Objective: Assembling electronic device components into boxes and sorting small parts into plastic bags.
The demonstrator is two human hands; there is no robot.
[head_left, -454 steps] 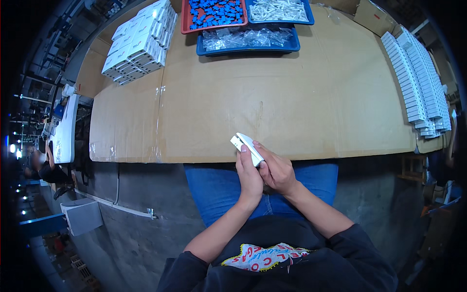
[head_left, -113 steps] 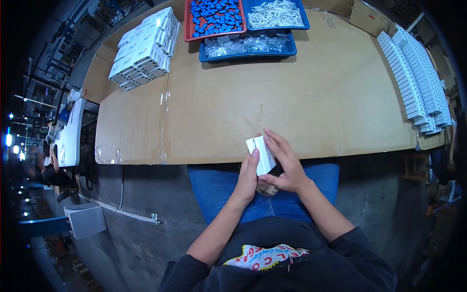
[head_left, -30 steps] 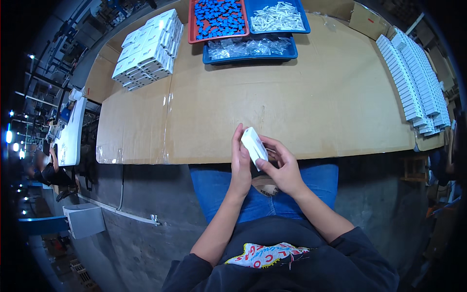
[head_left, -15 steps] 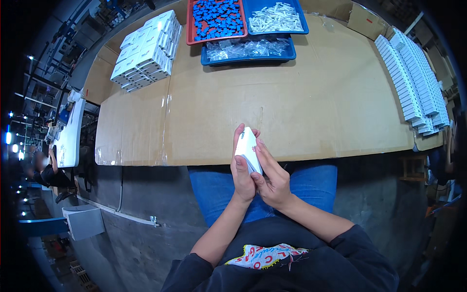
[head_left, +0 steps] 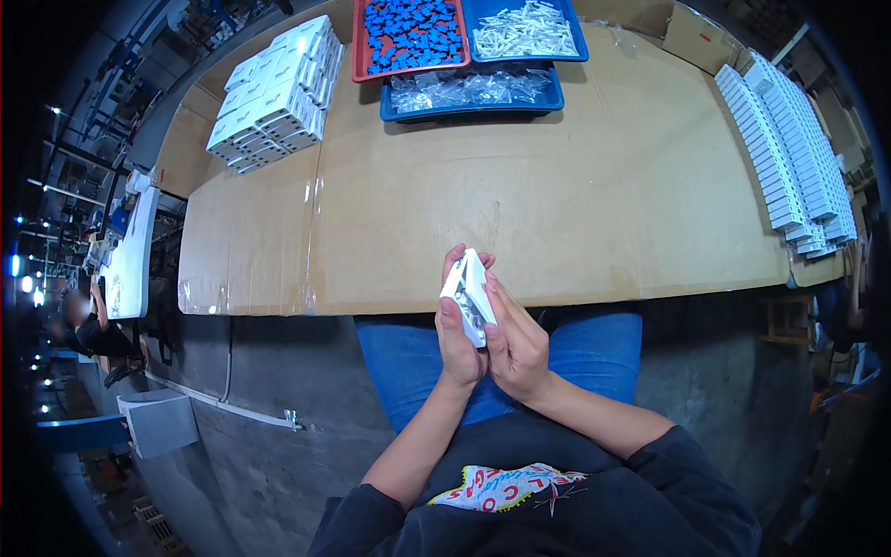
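Just off the table's near edge, I hold a small white box between both hands above my lap. My left hand wraps its left side, with the thumb up along the near left edge and fingertips showing at the far end. My right hand grips the right side, fingers laid along it and thumb near its lower end. A gap along the box's left part shows grey and clear-looking contents, too small to make out.
Cardboard covers the table. At the back stand a red tray of blue pieces, a blue tray of white pieces and a blue tray of clear bags. White boxes are stacked left, more boxes right. A person sits far left.
The box has turned in my hands, and a gap with contents inside now shows where a closed white face was. My right thumb has moved up onto its near end.
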